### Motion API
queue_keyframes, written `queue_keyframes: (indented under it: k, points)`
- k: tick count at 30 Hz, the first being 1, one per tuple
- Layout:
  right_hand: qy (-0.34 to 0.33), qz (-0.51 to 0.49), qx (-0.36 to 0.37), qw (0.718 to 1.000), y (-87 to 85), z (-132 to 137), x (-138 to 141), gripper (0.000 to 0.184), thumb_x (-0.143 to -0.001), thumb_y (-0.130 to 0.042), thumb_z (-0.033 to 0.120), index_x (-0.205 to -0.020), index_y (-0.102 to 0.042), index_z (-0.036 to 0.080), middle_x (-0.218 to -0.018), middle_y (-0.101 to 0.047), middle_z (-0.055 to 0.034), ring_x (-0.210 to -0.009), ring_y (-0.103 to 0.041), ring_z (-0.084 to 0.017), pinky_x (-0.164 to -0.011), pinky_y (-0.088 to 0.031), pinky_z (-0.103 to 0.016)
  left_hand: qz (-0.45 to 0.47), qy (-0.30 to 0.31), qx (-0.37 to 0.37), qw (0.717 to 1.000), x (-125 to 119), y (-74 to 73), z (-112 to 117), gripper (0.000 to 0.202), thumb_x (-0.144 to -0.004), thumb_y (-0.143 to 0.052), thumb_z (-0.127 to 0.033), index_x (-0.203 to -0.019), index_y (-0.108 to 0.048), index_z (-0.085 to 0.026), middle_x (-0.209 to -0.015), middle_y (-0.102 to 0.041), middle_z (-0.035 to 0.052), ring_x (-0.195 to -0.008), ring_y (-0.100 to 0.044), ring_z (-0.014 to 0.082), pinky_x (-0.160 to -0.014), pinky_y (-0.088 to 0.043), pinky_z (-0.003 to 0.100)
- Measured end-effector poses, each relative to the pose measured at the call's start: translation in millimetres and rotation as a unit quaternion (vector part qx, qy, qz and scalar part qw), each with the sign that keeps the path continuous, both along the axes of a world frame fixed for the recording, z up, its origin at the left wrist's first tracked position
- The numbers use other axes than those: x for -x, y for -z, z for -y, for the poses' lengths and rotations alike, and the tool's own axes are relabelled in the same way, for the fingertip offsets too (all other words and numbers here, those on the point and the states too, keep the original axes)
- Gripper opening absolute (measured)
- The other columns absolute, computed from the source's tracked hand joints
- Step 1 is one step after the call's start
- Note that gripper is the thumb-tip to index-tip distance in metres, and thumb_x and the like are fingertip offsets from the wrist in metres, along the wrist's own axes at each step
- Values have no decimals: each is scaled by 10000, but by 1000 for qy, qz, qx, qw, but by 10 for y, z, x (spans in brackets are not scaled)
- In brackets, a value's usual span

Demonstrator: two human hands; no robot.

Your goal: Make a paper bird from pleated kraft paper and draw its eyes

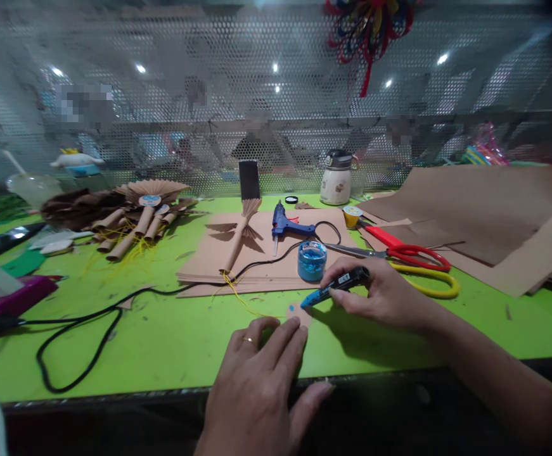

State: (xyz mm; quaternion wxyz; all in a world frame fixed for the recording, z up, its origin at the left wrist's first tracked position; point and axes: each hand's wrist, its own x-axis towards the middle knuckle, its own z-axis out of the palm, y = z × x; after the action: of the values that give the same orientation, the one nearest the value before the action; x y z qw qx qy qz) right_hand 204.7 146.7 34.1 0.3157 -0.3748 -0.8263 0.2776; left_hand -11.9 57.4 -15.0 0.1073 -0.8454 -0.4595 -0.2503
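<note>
A blue marker [335, 287] with a dark barrel is gripped in my right hand [383, 291]. Its tip rests on a small piece of brown paper [303, 315] that bears a blue mark. My left hand [261, 386], a ring on one finger, lies with fingers stretched out, the fingertips pressing the paper's near edge on the green table [161, 351]. Just beyond the marker stands an open jar of blue paint [312, 263]. Behind it, a blue glue gun [288, 225] and a folded brown-paper figure [238, 234] with yellow string lie on stacked brown sheets [199, 269].
Scissors with red handles [416, 254] and a yellow handle [437, 282] lie right of the jar. Large brown sheets [466, 215] fill the right. Several rolled-paper figures [137, 228] lie left. A black cord [80, 304] loops across the table; a bottle [336, 183] stands behind.
</note>
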Motion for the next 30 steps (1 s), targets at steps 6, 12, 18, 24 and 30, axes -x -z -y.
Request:
queue_keyframes:
  k: [6, 12, 18, 24, 30]
  points:
    - [5, -1, 3, 1000, -11, 13, -7, 126, -783, -603, 182, -883, -681, 181, -816, -685, -40, -754, -631, -172, -635, -486, -255, 1, 4, -2, 1000, 8, 7, 12, 506, -848, -590, -459, -1292, -569, -215, -1275, -627, 17, -1042, -515, 275, -838, -470, 430]
    - [5, -5, 7, 1000, -1, 13, 5, 135, -783, -609, 187, -894, -685, 186, -824, -688, -41, -768, -625, -178, -657, -486, -272, 3, 2, 1, 1000, 2, -12, 9, 497, -847, -594, -460, -1285, -574, -225, -1277, -625, 2, -1045, -520, 276, -844, -468, 423]
    - [0, -4, 6, 1000, 0, -2, 0, 138, -786, -604, 182, -899, -683, 184, -809, -683, -37, -746, -618, -169, -644, -484, -264, 4, 1, -1, 1000, 1, 0, 8, 511, -841, -598, -461, -1292, -567, -222, -1272, -629, 2, -1049, -516, 277, -846, -465, 426]
    - [3, 3, -12, 1000, -15, 8, -15, 134, -771, -613, 168, -884, -684, 180, -815, -689, -40, -733, -620, -169, -643, -487, -263, 0, 1, 1, 1000, -3, -10, 11, 507, -844, -596, -460, -1292, -565, -223, -1269, -630, -2, -1045, -515, 265, -837, -467, 419]
    - [5, -4, -2, 1000, -5, 12, 1, 126, -770, -618, 176, -878, -682, 190, -812, -689, -34, -746, -635, -170, -636, -490, -251, -1, 0, -8, 1000, -1, -6, 6, 507, -831, -613, -459, -1281, -573, -229, -1258, -636, 17, -1042, -527, 264, -837, -466, 418]
